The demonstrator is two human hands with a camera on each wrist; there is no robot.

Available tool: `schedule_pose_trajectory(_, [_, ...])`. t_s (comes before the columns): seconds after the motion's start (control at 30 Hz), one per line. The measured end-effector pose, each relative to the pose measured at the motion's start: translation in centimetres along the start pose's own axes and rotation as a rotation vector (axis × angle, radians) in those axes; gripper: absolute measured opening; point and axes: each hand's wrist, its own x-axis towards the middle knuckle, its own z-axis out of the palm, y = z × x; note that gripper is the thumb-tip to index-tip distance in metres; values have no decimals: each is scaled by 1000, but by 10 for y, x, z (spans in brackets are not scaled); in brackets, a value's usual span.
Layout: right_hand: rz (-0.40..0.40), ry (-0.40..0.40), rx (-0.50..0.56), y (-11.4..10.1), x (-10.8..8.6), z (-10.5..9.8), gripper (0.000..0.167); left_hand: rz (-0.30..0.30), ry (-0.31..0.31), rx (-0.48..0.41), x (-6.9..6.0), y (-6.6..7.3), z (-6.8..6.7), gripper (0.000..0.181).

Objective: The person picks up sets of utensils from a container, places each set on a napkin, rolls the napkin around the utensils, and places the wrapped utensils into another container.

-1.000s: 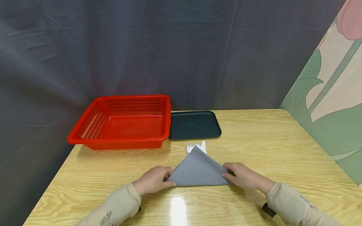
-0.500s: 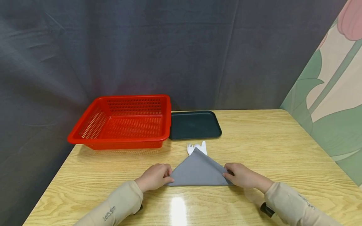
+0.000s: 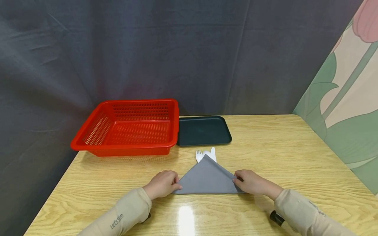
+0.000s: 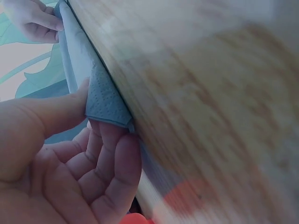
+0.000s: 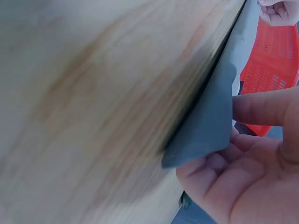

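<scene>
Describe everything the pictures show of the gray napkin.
The gray napkin looks cloth-like, dimpled near its left end. Folded to a triangle, it lies on the wooden table, point on the far side, straight edge nearest, hiding the near part of the white cutlery. The left hand pinches one end, the right hand the other.

We are seeing a plain grey cloth [image 3: 206, 178] lying near the middle, folded into a wide triangle: its long straight edge is running along the near side and its tip is pointing far. The left hand [image 3: 163, 184] is pinching its left corner, the right hand [image 3: 251, 182] its right. Past the tip, we are finding white utensils partly hidden by the cloth: a fork [image 3: 199, 155] at left, a rounded piece [image 3: 206, 152] between, a knife [image 3: 213, 154] at right.
</scene>
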Motion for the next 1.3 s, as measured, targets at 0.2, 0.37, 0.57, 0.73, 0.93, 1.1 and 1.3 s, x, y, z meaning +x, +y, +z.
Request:
schedule_pose_trajectory(0.2, [34, -2, 25, 0, 2, 0, 20, -14, -5, -13, 1, 1, 0, 35])
schedule_pose_trajectory(0.37, [60, 27, 13, 1, 1, 0, 19, -16, 0, -10, 1, 2, 0, 36])
schedule_pose_trajectory(0.57, [46, -3, 30, 8, -6, -7, 24, -26, -12, -20, 0, 1, -1, 38])
schedule_pose_trajectory(0.73, [-26, -85, 69, 15, -11, -15, 22, -21, -12, -15, 0, 1, -1, 40])
schedule_pose_trajectory(0.93, [-34, -93, 69, 18, -11, -16, 20, -30, -11, 3, 0, 1, 0, 37])
schedule_pose_trajectory(1.1, [-22, -81, 36, 19, -10, -15, 20, -35, -14, -1, 0, 1, 0, 40])
schedule_pose_trajectory(1.3, [-39, -75, -15, 18, -9, -15, 19, -33, -13, -13, -1, 3, 0, 38])
